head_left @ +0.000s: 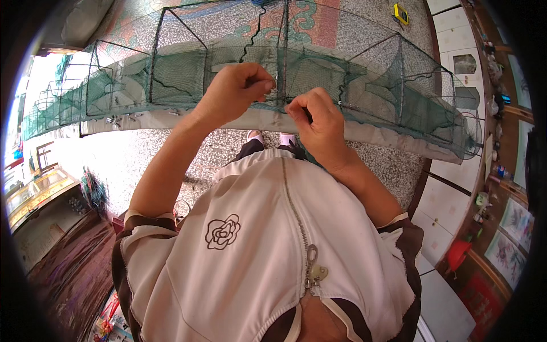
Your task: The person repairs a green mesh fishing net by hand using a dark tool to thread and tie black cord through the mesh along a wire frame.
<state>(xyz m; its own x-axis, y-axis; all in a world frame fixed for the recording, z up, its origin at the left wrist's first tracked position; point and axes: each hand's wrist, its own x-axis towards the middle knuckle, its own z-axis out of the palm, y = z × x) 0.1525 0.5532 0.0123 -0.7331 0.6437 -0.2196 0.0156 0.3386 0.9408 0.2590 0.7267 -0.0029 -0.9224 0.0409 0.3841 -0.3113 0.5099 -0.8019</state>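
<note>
A long fish trap of green netting (236, 60) stretches across in front of me, held in box shapes by dark metal frames (152, 71). Above its near side, my left hand (235, 94) is closed in a pinch, thumb against forefinger. My right hand (320, 122) is pinched too, a little lower and to the right, close to an upright frame bar. The two hands are apart. Whatever is between the fingertips of either hand is too small to make out. A dark cord (256, 31) runs down onto the netting beyond my left hand.
The trap rests along a pale, cloth-covered strip (250, 121), with small metal pieces (114, 120) towards its left end. Underneath is a speckled floor (154, 151). White cabinets (430, 214) line the right side. A yellow-edged device (401, 14) lies far right.
</note>
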